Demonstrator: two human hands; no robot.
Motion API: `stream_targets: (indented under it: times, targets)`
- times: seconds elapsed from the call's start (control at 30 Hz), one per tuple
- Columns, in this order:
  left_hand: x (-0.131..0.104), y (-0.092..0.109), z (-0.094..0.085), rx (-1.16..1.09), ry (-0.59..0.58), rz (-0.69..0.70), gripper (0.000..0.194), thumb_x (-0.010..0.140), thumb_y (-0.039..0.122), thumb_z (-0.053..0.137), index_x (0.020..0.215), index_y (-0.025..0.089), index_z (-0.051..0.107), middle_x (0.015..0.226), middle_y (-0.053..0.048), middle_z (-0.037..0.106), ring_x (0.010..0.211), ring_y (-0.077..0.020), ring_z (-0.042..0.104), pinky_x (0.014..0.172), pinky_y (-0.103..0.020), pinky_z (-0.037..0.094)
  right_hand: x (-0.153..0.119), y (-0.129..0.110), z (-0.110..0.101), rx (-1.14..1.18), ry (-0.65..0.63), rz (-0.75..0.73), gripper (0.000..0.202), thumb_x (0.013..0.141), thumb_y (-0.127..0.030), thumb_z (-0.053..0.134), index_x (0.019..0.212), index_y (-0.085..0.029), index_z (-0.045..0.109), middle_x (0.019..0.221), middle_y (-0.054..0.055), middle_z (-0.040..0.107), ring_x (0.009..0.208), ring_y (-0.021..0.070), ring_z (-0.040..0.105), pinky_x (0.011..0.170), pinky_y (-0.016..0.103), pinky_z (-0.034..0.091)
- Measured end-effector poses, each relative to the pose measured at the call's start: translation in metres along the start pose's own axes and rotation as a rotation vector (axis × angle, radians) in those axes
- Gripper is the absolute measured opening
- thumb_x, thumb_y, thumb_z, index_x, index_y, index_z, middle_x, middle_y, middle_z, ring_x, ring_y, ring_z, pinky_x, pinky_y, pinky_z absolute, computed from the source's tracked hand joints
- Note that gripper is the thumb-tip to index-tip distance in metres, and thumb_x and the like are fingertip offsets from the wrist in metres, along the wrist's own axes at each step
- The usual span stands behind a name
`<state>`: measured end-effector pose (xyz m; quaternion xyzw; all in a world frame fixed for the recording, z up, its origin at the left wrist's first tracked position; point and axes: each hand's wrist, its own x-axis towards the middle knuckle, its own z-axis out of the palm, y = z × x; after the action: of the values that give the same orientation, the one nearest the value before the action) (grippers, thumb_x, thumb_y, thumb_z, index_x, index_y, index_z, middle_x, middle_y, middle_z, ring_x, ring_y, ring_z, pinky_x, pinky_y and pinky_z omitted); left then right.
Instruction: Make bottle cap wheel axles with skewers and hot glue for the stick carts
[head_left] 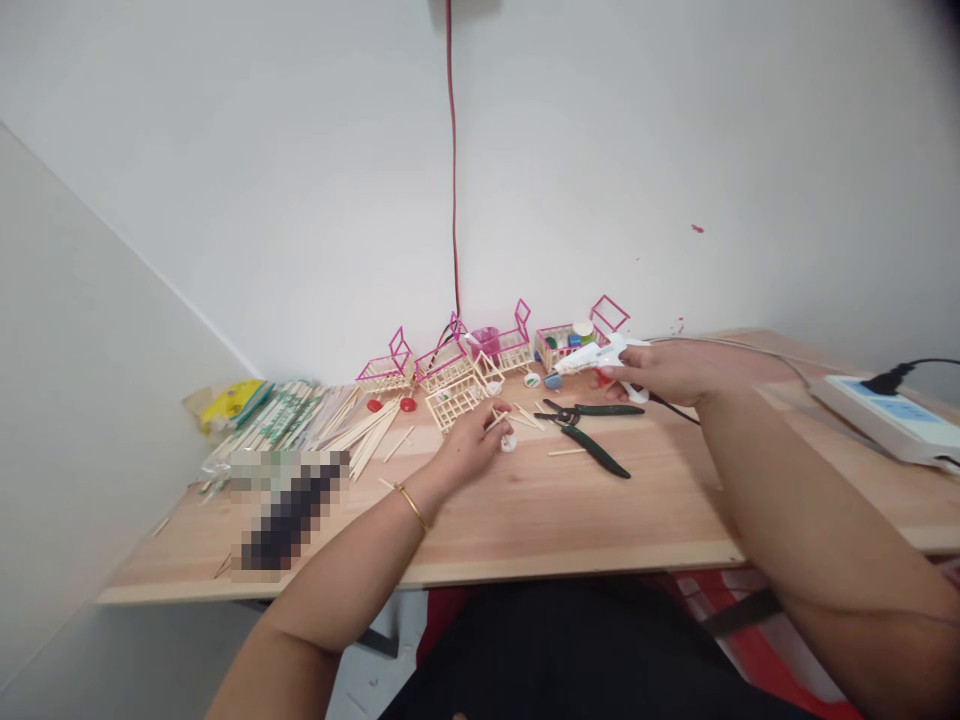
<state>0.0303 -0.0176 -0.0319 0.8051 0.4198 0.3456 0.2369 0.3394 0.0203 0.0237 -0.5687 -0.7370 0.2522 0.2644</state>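
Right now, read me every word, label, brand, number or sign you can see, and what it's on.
No text is readable.
Stick wrappers: green print, too small and blurred.
Yellow packet: any lettering too blurred.
Power strip: blue panel, any lettering too small.

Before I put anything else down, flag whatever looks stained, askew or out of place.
Reddish marks show on the pale wall, right of the hanging cable, like stains. On the table, the pliers lie with handles spread, a short stick loose beside them, which looks slightly untidy.
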Motion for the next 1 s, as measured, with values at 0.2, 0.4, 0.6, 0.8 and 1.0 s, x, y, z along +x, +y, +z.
stream_targets:
  times: [0.2, 0.4, 0.6, 0.8, 1.0]
  targets:
    - [0.001, -0.001, 0.0, 0.01, -0.002, -0.01, 0.024, 0.088, 0.03, 0.045, 0.109, 0.02, 0.051, 0.082, 0.0, 0.064, 0.073, -0.013, 0.057, 0.069, -0.026, 0.043, -0.008, -0.015, -0.005, -0.191, -0.031, 0.079, 0.047, 0.071, -0.068, 0.053, 0.069, -0.021, 0.053, 0.058, 0.0, 0.055, 0.057, 0.0162, 0.05, 0.056, 0.028, 0.035]
    - [0.001, -0.003, 0.001, -0.012, 0.006, -0.025, 0.024, 0.088, 0.03, 0.045, 0.109, 0.021, 0.052, 0.082, 0.0, 0.065, 0.07, -0.0123, 0.057, 0.067, -0.025, 0.043, -0.009, -0.024, -0.002, -0.351, -0.019, 0.117, 0.044, 0.066, -0.061, 0.06, 0.061, -0.022, 0.042, 0.057, 0.0, 0.051, 0.057, 0.0168, 0.048, 0.053, 0.027, 0.029]
    - [0.001, 0.0, 0.0, -0.06, 0.046, -0.02, 0.021, 0.088, 0.03, 0.045, 0.103, 0.019, 0.054, 0.082, -0.001, 0.066, 0.069, -0.0119, 0.058, 0.068, -0.025, 0.045, -0.016, -0.04, 0.001, -0.388, -0.043, 0.124, 0.045, 0.066, -0.067, 0.056, 0.062, -0.022, 0.046, 0.061, 0.004, 0.056, 0.061, 0.0213, 0.053, 0.053, 0.029, 0.032]
    - [0.001, 0.0, 0.0, -0.076, 0.057, -0.037, 0.019, 0.087, 0.03, 0.046, 0.099, 0.019, 0.055, 0.08, -0.001, 0.065, 0.067, -0.0115, 0.057, 0.068, -0.025, 0.045, -0.012, -0.042, 0.005, -0.394, -0.084, 0.081, 0.041, 0.059, -0.059, 0.066, 0.065, -0.022, 0.051, 0.07, 0.007, 0.061, 0.067, 0.0241, 0.056, 0.053, 0.03, 0.037]
    - [0.002, 0.002, -0.002, -0.112, 0.075, -0.039, 0.018, 0.088, 0.03, 0.046, 0.099, 0.018, 0.053, 0.08, -0.001, 0.065, 0.064, -0.0106, 0.057, 0.065, -0.024, 0.045, 0.005, -0.025, 0.019, -0.284, -0.125, -0.014, 0.043, 0.052, -0.055, 0.075, 0.066, -0.021, 0.052, 0.075, 0.009, 0.063, 0.071, 0.0265, 0.059, 0.057, 0.032, 0.042]
